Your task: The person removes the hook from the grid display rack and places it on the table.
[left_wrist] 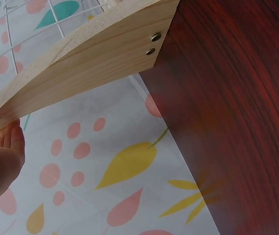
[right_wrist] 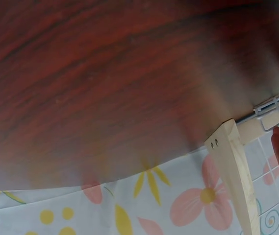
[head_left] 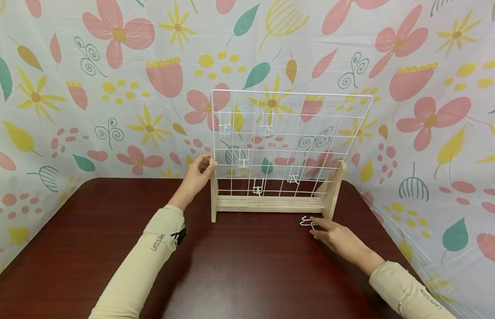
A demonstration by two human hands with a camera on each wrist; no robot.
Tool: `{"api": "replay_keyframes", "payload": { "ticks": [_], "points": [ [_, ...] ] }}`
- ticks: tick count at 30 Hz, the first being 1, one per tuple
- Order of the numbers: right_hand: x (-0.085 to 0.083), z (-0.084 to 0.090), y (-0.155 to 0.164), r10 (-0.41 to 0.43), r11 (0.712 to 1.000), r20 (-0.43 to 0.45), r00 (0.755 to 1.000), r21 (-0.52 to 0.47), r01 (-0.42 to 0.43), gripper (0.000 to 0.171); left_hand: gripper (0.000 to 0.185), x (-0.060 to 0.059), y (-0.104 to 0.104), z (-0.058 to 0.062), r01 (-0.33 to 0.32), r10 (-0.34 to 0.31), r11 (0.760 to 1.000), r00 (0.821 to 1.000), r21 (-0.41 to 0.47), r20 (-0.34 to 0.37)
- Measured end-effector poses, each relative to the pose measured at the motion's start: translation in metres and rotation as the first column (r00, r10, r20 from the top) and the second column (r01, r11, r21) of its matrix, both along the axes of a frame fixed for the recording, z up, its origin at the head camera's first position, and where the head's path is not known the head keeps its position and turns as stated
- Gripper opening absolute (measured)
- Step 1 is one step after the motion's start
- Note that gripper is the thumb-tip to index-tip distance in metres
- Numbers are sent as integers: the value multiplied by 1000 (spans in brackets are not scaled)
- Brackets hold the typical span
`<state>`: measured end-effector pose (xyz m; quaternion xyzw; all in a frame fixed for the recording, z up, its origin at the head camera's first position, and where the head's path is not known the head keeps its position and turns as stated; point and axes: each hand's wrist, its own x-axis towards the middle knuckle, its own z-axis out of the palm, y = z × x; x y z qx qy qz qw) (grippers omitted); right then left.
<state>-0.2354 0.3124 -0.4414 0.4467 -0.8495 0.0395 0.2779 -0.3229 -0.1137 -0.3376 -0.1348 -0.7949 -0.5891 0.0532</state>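
white wire grid panel (head_left: 289, 141) is seen once, standing upright in one wooden stand (head_left: 271, 204) near the far edge of one dark red-brown table (head_left: 239, 266). five small white hooks are counted on the grid: two in the upper rows (head_left: 224, 126) (head_left: 267, 126), one at mid height (head_left: 243, 160), and two lower down (head_left: 257, 188) (head_left: 294, 176). a sixth, loose white hook (head_left: 307, 222) is seen lying on the table just in front of the stand's right foot. the grid is made of thin white wires crossed into squares, with rounded corners, and is tilted slightly back; the stand is of pale wood with two screws showing in its end, as seen from the left wrist view. at the left, the left hand (head_left: 199, 175) is curled around the grid's left edge just above the wooden upright, the thumb and fingers pinching the frame. at the right, the right hand (head_left: 335, 235) is laid low on the table, its fingers stretched forward and close together, the fingertips touching the loose hook. a flowered cloth (head_left: 91, 88) is hung behind and to both sides.
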Motion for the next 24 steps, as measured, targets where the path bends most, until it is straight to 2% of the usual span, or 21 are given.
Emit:
{"api": "replay_keyframes", "payload": {
  "ticks": [2, 6, 11, 15, 17, 21, 24],
  "points": [
    [1, 0, 0, -3, 1000, 1, 1000, 1, 3, 31, 44, 0, 0, 0, 0, 0, 1000, 1000, -1, -2],
    [1, -2, -1, -1, 1000, -3, 1000, 8, 1, 33, 44, 0, 0, 0, -1, 1, 1000, 1000, -6, -5],
    [1, -5, 1, 24, 999, -10, 1000, 23, -24, 16, 44, 0, 0, 0, -2, 2, 1000, 1000, -12, -3],
    [1, -6, 3, 44, 998, -17, 999, 43, -43, 51, 44, 0, -1, 0, -1, 1, 1000, 1000, -12, -2],
    [1, -7, 4, 47, 998, -16, 999, 52, -46, 60, 44, 0, -1, 0, -2, 2, 1000, 1000, -14, -2],
    [0, -6, 6, 56, 997, 1, 998, 56, -56, 61, 45, -1, 0, 0, -2, 2, 1000, 1000, -16, 4],
    [1, -6, 7, 59, 997, 13, 998, 49, -60, 54, 45, -1, 0, 0, -2, 2, 1000, 1000, -13, 9]
  ]
}}
